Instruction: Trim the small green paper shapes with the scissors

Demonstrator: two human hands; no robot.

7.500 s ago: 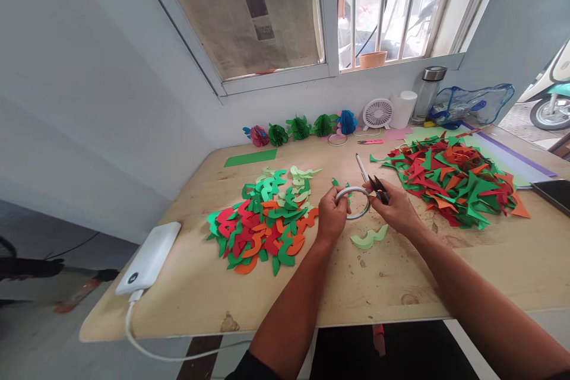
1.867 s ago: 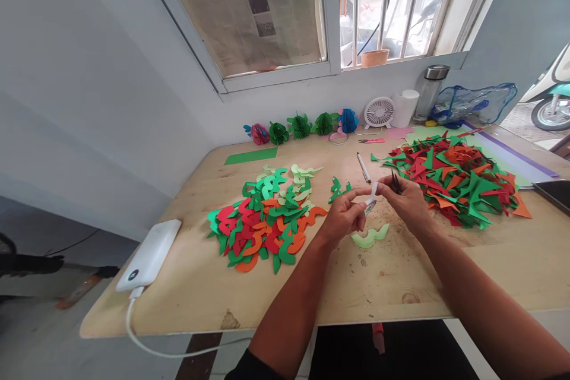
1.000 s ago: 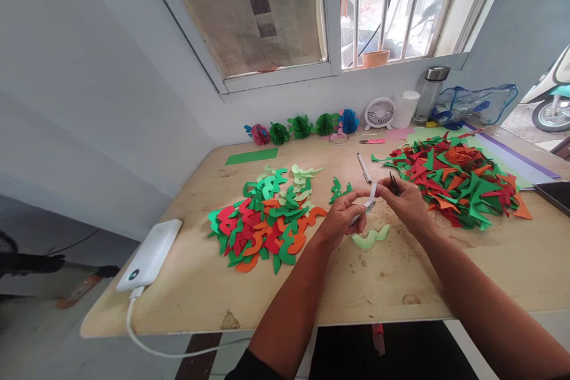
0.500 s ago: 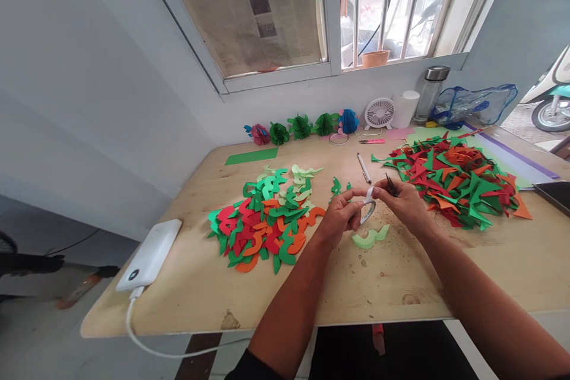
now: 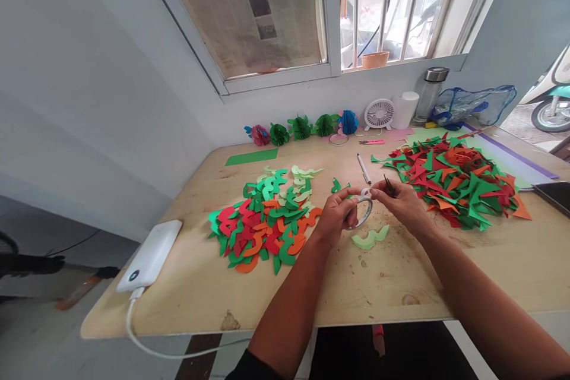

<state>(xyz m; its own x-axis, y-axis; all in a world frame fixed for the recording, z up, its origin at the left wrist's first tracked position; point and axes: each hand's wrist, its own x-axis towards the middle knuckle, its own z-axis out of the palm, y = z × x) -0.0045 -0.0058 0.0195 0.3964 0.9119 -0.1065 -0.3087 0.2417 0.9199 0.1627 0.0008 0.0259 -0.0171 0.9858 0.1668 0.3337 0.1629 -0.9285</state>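
Observation:
My left hand (image 5: 339, 212) is closed on a thin roll of white tape (image 5: 367, 214), whose ring hangs below the fingers. My right hand (image 5: 397, 200) pinches the tape's loose end beside the left fingertips and also keeps a dark pointed tool (image 5: 389, 185) in its grip; the kind of tool cannot be made out. Under the hands lies a pale green curved paper cutout (image 5: 370, 238). Small dark green paper cutouts (image 5: 338, 184) are partly hidden behind my left hand.
Left of my hands spreads a pile of coloured paper cutouts (image 5: 262, 219); on the right is a heap of paper scraps (image 5: 463, 181). A white pen (image 5: 364, 168), pink-handled snips (image 5: 371, 142) and a small fan (image 5: 379, 114) are farther back. A power bank (image 5: 151, 254) lies at left.
The tape roll has turned so that more of its ring shows. Both hands have shifted slightly to the left, still holding the tape.

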